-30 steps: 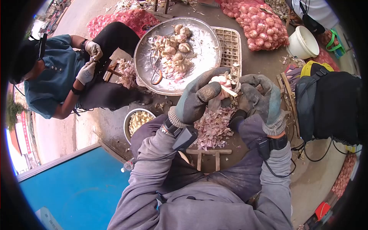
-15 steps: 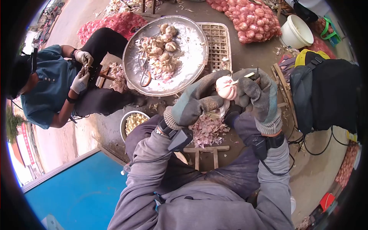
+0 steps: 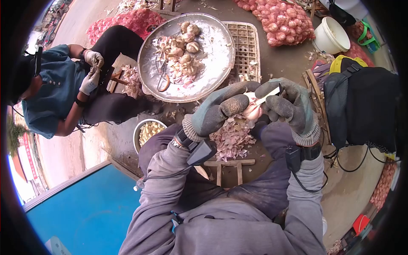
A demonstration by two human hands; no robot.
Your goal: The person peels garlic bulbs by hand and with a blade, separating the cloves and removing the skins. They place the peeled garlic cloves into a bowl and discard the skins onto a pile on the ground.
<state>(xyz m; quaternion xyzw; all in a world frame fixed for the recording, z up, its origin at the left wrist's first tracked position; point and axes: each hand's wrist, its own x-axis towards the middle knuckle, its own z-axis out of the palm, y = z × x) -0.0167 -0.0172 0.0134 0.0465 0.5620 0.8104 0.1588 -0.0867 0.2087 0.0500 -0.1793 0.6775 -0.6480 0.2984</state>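
In front of my knees, a pinkish-white garlic bulb (image 3: 253, 111) is held between my two gloved hands. My left hand (image 3: 219, 109) pinches it from the left, thumb and fingertips at its side. From the right, the bent fingers of my right hand (image 3: 291, 107) close against the bulb. A pale narrow strip (image 3: 268, 94) slants from the top of the bulb up between my right thumb and fingers; I cannot tell whether it is stem or blade. Below the hands lies a heap of garlic skins (image 3: 233, 139) on the ground.
A round metal tray (image 3: 214, 40) of garlic bulbs stands ahead on a plastic crate (image 3: 250, 44). A bowl of peeled cloves (image 3: 148, 132) is by my left knee. On the left a person (image 3: 55, 91) works with gloved hands. A backpack (image 3: 361, 102) stands right; a white bucket (image 3: 329, 36) is behind it.
The bulb has turned and sits lower between my fingers, more covered by them. My right fingers have shifted over its top, and the pale strip now lies across it.
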